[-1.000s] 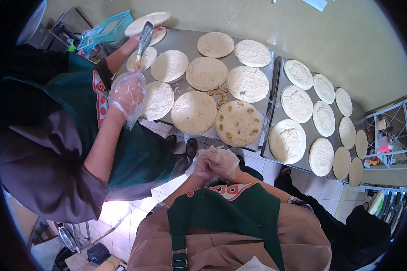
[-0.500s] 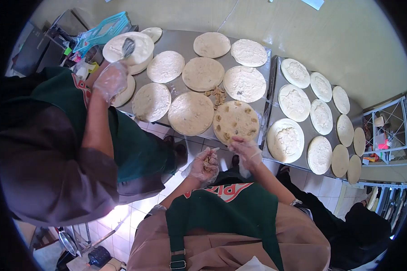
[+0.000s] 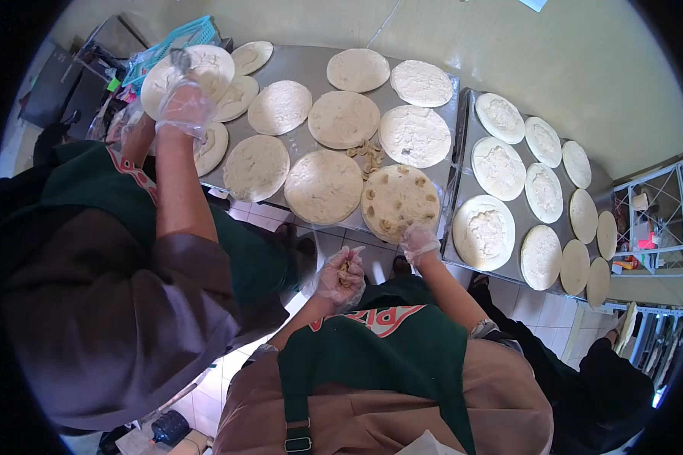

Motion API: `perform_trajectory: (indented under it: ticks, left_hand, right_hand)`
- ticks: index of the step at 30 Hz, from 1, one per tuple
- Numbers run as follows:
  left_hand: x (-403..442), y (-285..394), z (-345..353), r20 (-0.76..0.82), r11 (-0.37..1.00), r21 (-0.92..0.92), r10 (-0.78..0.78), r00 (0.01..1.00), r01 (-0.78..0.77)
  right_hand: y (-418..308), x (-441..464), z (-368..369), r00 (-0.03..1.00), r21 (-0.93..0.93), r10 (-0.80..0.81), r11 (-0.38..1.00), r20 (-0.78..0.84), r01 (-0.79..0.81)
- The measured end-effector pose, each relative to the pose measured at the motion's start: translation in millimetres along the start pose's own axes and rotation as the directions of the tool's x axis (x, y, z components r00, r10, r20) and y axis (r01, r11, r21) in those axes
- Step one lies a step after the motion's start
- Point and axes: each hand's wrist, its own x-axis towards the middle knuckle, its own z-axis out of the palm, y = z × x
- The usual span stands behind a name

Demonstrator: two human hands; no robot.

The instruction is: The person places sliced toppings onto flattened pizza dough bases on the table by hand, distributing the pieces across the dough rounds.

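Observation:
My left hand [image 3: 340,279], in a clear plastic glove, is cupped closed around small brown topping pieces [image 3: 346,274] below the table's front edge. My gloved right hand [image 3: 420,244] is at the near right edge of a pale round pizza base [image 3: 402,199] dotted with several brown pieces. Its fingers are bent together against the base; what they hold, if anything, is hidden. A small heap of brown topping pieces [image 3: 367,157] lies on the metal table [image 3: 328,70] just beyond that base. Next to it on the left is a plain white-coated pizza base [image 3: 323,187].
Several coated bases, including one [image 3: 414,136], cover the table. A second metal table [image 3: 463,178] on the right carries more. On the left, a co-worker's gloved hand [image 3: 186,110] is over a white-filled round dish [image 3: 214,70] with a spoon. A wire rack [image 3: 649,216] stands far right.
My right hand has moved slightly right and down along the base's near edge. My left hand stays closed in place. The co-worker's hand and white-filled dish have shifted left.

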Motion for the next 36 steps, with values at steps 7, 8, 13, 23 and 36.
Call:
perform_trajectory:
  ticks: [7,8,13,23,36]
  left_hand:
    - [-1,6,-3,-0.010,0.999,0.012,0.039,0.999,-0.039]
    - [-1,7,-4,-0.003,0.999,0.015,0.035,0.999,-0.035]
    - [-2,5,-2,-0.009,0.999,0.019,0.046,0.999,-0.046]
    - [1,5,-2,0.046,0.997,0.049,0.065,0.997,-0.067]
    - [12,-4,26,0.228,0.984,0.058,0.151,0.962,-0.168]
  right_hand:
    - [1,-3,0,0.982,-0.117,-0.007,0.993,0.190,0.029]
    - [2,-5,-4,0.980,-0.090,0.015,0.996,0.199,0.003]
    - [16,-7,2,0.984,0.138,0.175,0.974,0.040,-0.178]
    - [12,4,36,0.998,0.066,0.069,0.995,0.015,-0.070]
    - [-76,-11,-123,0.953,0.511,-0.292,0.808,-0.086,0.294]
